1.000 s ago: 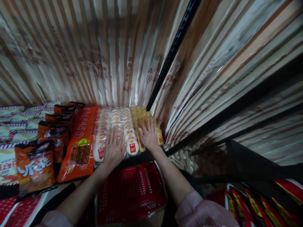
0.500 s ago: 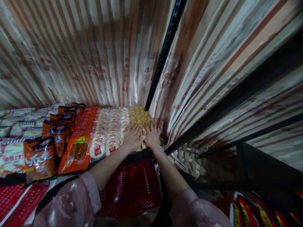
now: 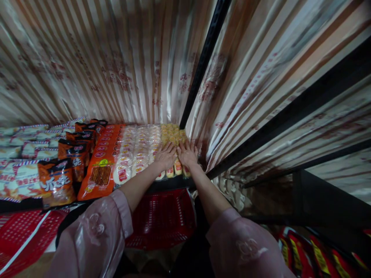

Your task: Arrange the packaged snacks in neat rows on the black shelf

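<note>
Both my hands lie palm down at the right end of a shelf of packaged snacks. My left hand (image 3: 166, 155), fingers spread, rests over the edge of the yellow packaged snacks (image 3: 171, 134) and the white round packaged cakes (image 3: 141, 148) beside them. My right hand (image 3: 188, 155) is flat with fingers apart on the right side of the same yellow rows. Small yellow packs with red labels (image 3: 177, 167) show between my wrists. Further left lies an orange snack packet (image 3: 102, 164) with brown sticks printed or showing on it. What is under my palms is hidden.
Orange-and-black snack bags (image 3: 56, 181) and white bags (image 3: 24, 177) fill the shelf's left. Red plastic baskets (image 3: 162, 220) stand below. A black upright post (image 3: 199, 71) and a black beam (image 3: 278, 116) border the corner, backed by draped curtain-like sheeting (image 3: 124, 61). Red-and-yellow packets (image 3: 301, 251) sit low right.
The view has shifted slightly, so the shelf appears higher and a little to the right. My hands have drawn slightly apart, and more of the yellow front packs shows between them.
</note>
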The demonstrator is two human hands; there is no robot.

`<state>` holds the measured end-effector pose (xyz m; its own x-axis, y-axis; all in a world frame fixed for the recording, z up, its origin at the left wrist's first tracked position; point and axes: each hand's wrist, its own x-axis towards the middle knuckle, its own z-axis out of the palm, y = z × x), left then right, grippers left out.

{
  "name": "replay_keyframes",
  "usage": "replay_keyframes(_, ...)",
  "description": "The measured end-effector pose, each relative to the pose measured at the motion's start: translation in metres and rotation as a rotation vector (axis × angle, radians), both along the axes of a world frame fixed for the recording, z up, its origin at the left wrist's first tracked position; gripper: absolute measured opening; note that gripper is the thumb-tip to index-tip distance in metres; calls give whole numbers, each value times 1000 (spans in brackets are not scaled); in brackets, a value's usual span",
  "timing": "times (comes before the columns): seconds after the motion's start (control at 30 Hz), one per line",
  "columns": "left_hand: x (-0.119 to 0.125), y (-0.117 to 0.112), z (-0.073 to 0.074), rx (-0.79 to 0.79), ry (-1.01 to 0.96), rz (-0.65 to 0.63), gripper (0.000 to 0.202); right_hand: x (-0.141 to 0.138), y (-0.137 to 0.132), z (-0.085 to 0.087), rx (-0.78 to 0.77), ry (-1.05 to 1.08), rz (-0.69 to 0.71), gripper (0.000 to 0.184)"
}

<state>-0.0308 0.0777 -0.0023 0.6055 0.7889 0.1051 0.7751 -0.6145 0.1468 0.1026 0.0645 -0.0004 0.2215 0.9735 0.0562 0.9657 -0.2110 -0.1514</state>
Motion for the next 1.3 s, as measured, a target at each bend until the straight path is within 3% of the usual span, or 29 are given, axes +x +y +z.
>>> replay_keyframes(0.13,1,-1,-2,8,-21,2,50,2,0,-4,33,4,13,50)
replay_keyframes(0.33,7,-1,-12,60,-67,-34,51,4,-4,-8,239,75,-27,49)
replay_keyframes(0.47,9,-2,-15,21,-24,-49,53,8,-10,-14,271,97,32,49)
replay_keyframes(0.63,6,-4,-9,8,-18,-51,54,15,-21,-21,423,128,90,51)
replay_keyframes(0.8,13,-4,4,-23,-35,-75,55,9,-54,-37,595,246,106,56)
replay_keyframes(0.93,21,0,6,-56,-21,-72,54,0,-81,-60,619,281,130,60)
replay_keyframes(1.07,24,3,-2,-8,-7,-126,51,-2,-91,-78,618,281,101,66)
replay_keyframes(1.3,22,2,-8,48,32,-170,48,-6,-88,-79,538,232,35,69)
